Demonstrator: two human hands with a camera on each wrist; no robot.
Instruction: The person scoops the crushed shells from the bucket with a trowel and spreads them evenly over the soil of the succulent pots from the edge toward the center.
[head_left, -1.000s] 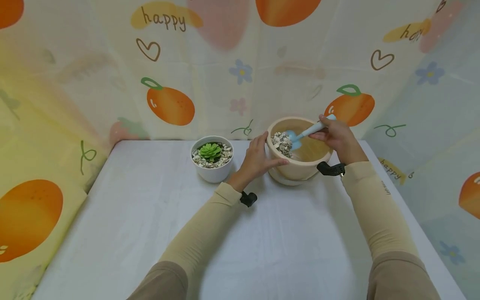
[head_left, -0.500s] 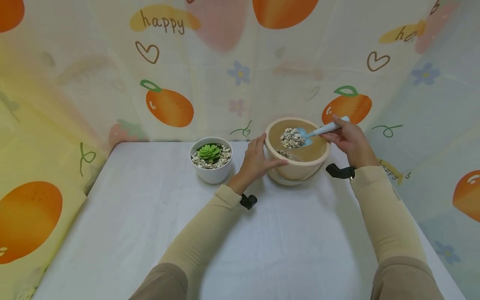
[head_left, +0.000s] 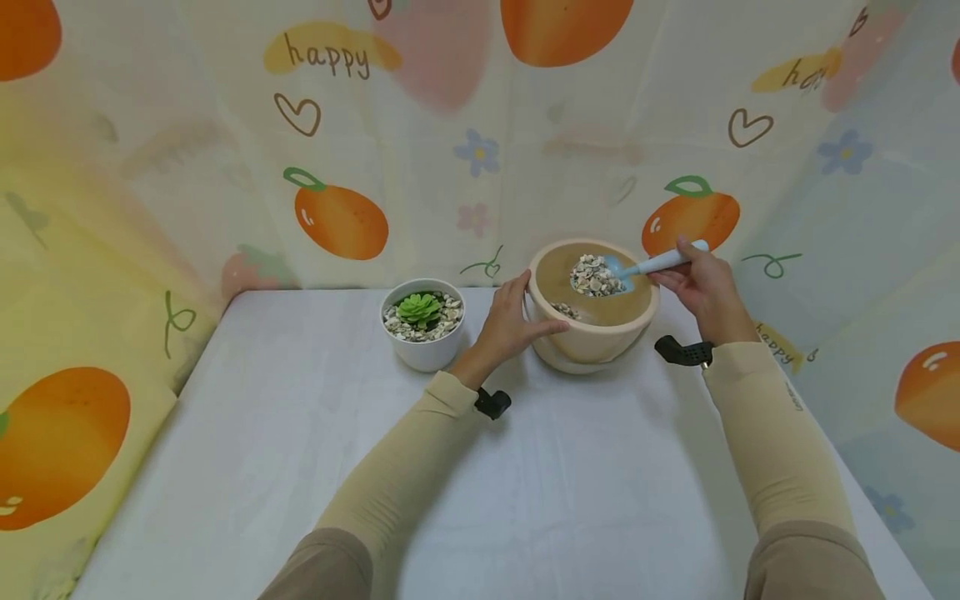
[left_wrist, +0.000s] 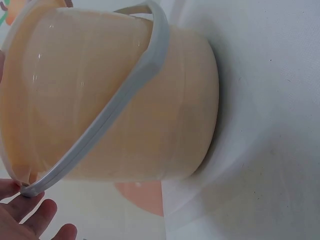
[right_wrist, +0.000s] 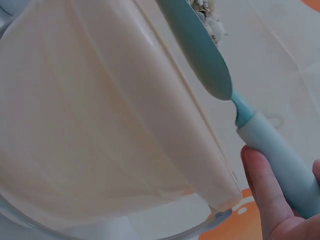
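A small pale-blue shovel [head_left: 671,261], heaped with pebbles [head_left: 596,276], is level above the mouth of a cream bucket [head_left: 592,339]. My right hand [head_left: 708,293] holds its handle just past the bucket's right rim. In the right wrist view, the underside of the shovel's blade [right_wrist: 200,55] shows above the rim, apart from it. My left hand [head_left: 504,327] grips the bucket's left side, thumb along the front and fingers at the rim. In the left wrist view, fingertips touch the end of the grey bucket handle [left_wrist: 107,117]. More pebbles [head_left: 566,310] lie inside the bucket.
Left of the bucket stands a white pot [head_left: 427,353] with a green succulent [head_left: 420,310] set among pebbles. Both stand near the back of a white-covered table [head_left: 300,433]. A curtain [head_left: 420,200] printed with fruit hangs right behind and at both sides.
My right hand has lifted the shovel up out of the bucket with a heap of pebbles and drawn it to the right. My left hand has stayed on the bucket.
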